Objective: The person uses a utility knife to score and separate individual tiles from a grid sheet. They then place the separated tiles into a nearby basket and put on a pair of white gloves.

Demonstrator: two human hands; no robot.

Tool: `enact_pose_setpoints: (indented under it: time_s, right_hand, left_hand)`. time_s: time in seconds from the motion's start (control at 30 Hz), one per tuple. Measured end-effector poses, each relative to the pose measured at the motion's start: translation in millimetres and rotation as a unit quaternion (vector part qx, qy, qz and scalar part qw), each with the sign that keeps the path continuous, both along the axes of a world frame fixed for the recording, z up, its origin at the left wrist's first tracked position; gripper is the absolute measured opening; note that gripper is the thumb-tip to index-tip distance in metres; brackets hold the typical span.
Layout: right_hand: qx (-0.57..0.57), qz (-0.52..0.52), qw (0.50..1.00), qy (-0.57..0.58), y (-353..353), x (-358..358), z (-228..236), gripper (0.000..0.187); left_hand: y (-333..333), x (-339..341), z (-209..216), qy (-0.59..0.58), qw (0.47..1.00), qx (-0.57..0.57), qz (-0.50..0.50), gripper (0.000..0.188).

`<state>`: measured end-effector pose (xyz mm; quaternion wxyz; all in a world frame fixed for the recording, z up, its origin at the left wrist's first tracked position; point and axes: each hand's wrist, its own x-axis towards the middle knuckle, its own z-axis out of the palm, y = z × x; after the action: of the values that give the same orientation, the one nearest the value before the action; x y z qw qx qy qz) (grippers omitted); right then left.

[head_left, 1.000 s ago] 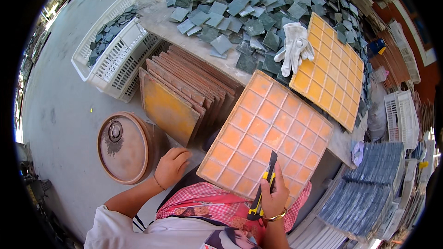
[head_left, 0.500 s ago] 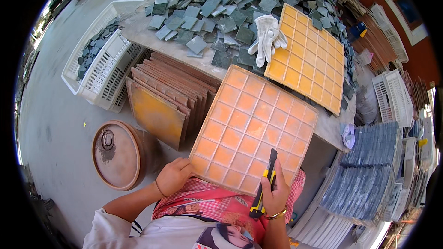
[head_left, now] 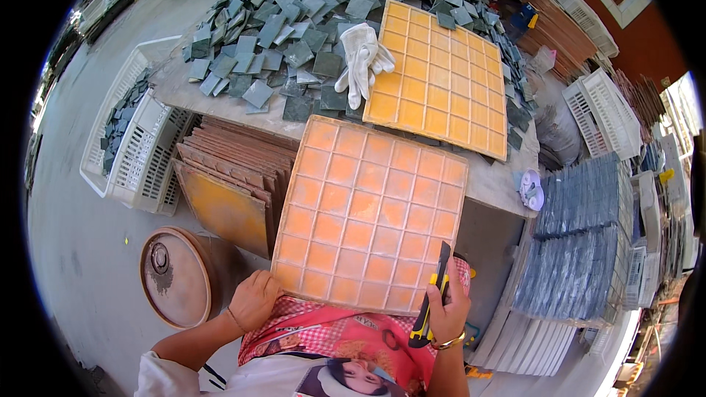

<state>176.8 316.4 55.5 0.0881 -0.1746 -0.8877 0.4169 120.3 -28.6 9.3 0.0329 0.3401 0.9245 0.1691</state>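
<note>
An orange grid tray (head_left: 365, 206) with pale raised ridges rests tilted, its near edge over my lap and its far edge at the worktable. My left hand (head_left: 254, 299) is closed on the tray's near left corner, the thumb hidden. In my right hand (head_left: 450, 310) is a black-and-yellow utility knife (head_left: 432, 301), its dark blade end pointing up and away, over the tray's near right part. Beyond lies a second, yellow grid tray (head_left: 440, 81) on the worktable. White gloves (head_left: 362, 62) lie against its left edge.
Green-grey square stone tiles (head_left: 309, 29) are heaped across the worktable (head_left: 213, 106). Brown boards (head_left: 228, 176) stand under it, beside a rusty drum (head_left: 175, 277). A white crate (head_left: 140, 154) holds tiles at left. Bundled dark sheets (head_left: 570, 272) stack at right, near a tape roll (head_left: 531, 190).
The view has turned, so the worktable and trays appear shifted left. Both hands keep their hold on the orange tray and the utility knife.
</note>
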Motion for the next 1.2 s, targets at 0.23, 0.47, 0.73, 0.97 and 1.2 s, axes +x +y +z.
enact_pose_setpoints:
  time_s: [0.23,0.47,0.73,0.97,1.2]
  right_hand:
    - [-0.057,-0.058,0.997,0.015,28,11,-12,0.054]
    - [0.007,-0.027,0.996,0.086,38,13,-25,0.054]
    - [-0.079,-0.065,0.994,0.023,45,13,-25,0.053]
    - [-0.018,-0.043,0.996,0.071,41,13,-28,0.054]
    - [-0.018,-0.074,0.995,0.061,50,26,-30,0.053]
  left_hand:
    - [-14,-22,5,-0.033,0.989,-0.057,-0.129,0.016]
    - [-62,-9,5,-0.154,0.936,-0.264,-0.177,0.020]
    - [-5,-21,32,-0.106,0.991,-0.077,-0.041,0.011]
    - [118,-37,25,-0.087,0.978,0.174,-0.070,0.014]
    - [131,-42,14,-0.092,0.983,0.119,-0.102,0.015]
